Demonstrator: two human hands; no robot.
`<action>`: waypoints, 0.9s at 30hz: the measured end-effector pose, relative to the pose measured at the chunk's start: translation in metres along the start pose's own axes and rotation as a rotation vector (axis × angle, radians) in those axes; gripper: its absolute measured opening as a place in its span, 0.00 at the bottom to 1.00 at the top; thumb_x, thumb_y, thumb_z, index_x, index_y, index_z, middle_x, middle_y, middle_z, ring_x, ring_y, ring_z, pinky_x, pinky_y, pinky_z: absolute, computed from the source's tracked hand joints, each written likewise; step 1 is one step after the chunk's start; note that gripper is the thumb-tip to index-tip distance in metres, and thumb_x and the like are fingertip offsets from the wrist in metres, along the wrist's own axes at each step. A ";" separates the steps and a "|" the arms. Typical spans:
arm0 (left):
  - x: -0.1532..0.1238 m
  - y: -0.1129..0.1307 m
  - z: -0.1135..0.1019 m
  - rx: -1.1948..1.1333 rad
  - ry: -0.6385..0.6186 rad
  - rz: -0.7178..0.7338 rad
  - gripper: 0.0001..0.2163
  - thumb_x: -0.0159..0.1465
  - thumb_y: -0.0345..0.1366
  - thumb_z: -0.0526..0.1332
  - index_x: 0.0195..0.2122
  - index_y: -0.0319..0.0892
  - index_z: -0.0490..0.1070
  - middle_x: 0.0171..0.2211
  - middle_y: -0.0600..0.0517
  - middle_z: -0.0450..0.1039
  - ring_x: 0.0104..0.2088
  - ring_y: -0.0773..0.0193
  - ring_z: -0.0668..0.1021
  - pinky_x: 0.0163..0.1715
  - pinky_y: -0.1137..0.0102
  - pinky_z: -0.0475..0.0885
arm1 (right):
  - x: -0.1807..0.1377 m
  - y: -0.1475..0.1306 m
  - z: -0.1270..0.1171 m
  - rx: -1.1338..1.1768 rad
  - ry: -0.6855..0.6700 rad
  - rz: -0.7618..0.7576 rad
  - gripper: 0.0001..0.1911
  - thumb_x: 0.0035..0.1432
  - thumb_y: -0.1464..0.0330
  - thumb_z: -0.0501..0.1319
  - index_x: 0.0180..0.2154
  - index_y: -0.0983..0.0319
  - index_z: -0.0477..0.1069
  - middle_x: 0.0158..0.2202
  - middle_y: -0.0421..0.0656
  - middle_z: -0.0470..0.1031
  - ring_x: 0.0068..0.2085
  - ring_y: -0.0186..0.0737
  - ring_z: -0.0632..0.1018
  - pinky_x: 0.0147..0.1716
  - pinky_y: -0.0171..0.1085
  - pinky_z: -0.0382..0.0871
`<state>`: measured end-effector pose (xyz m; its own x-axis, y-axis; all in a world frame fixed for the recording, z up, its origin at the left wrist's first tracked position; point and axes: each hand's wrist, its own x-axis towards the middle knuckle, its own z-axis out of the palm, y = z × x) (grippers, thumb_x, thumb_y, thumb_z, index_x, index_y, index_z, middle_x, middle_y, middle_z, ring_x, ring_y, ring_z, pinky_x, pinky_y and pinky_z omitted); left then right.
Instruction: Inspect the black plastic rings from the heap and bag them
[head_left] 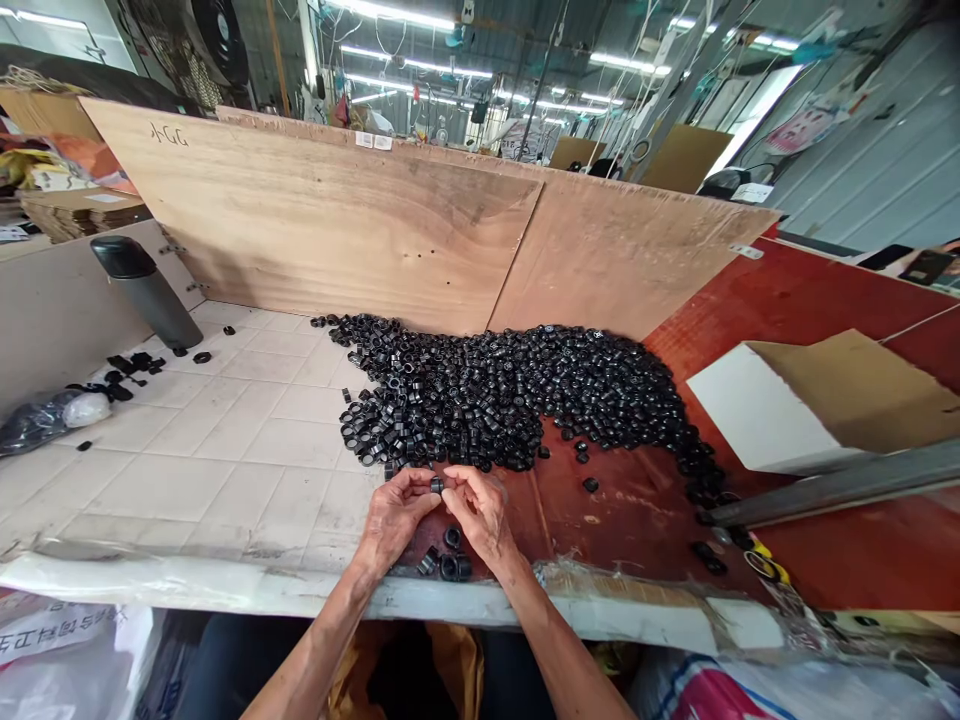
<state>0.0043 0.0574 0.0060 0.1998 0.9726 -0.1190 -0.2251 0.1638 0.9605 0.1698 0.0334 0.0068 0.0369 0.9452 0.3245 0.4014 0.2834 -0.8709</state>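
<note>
A small black ring-shaped part point(436, 485) is pinched between the fingertips of my left hand point(394, 515) and my right hand point(480, 508). Both hands are closed on it, just above the near side of the table. Right behind them spreads a large heap of small black ring and cap parts point(465, 395). Several more black rings point(453, 567) lie between my wrists, close to the padded table edge. Fine detail of the held part is too small to make out.
A dark flask point(146, 290) stands at the left near scattered black pieces and a plastic bag point(45, 420). Wooden boards point(360, 210) wall the back. At the right are an open cardboard box point(795, 410), a metal bar point(840, 490) and yellow-handled scissors point(766, 565).
</note>
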 end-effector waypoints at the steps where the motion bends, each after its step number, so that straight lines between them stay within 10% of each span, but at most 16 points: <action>1: 0.000 0.000 0.000 0.003 -0.014 -0.006 0.17 0.52 0.41 0.76 0.41 0.42 0.78 0.34 0.52 0.84 0.35 0.59 0.85 0.40 0.67 0.80 | 0.000 0.001 0.001 0.022 -0.012 0.003 0.08 0.65 0.63 0.62 0.40 0.58 0.77 0.29 0.39 0.77 0.27 0.38 0.77 0.28 0.34 0.70; 19: 0.000 -0.009 -0.004 0.085 -0.071 -0.010 0.16 0.56 0.43 0.74 0.41 0.42 0.76 0.30 0.53 0.80 0.33 0.60 0.82 0.35 0.69 0.75 | -0.001 0.004 0.002 0.047 -0.080 0.083 0.06 0.65 0.64 0.60 0.39 0.57 0.74 0.26 0.36 0.74 0.24 0.36 0.74 0.25 0.33 0.66; 27: -0.007 -0.007 -0.011 0.508 -0.065 0.362 0.09 0.63 0.33 0.63 0.43 0.49 0.80 0.43 0.50 0.84 0.47 0.55 0.83 0.52 0.61 0.76 | 0.000 0.006 0.007 0.020 -0.083 0.198 0.07 0.63 0.65 0.60 0.33 0.58 0.74 0.29 0.38 0.77 0.30 0.39 0.76 0.27 0.33 0.67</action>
<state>-0.0061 0.0516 -0.0031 0.2565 0.9372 0.2363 0.1886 -0.2883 0.9388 0.1659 0.0364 -0.0008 0.0372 0.9927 0.1150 0.3759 0.0927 -0.9220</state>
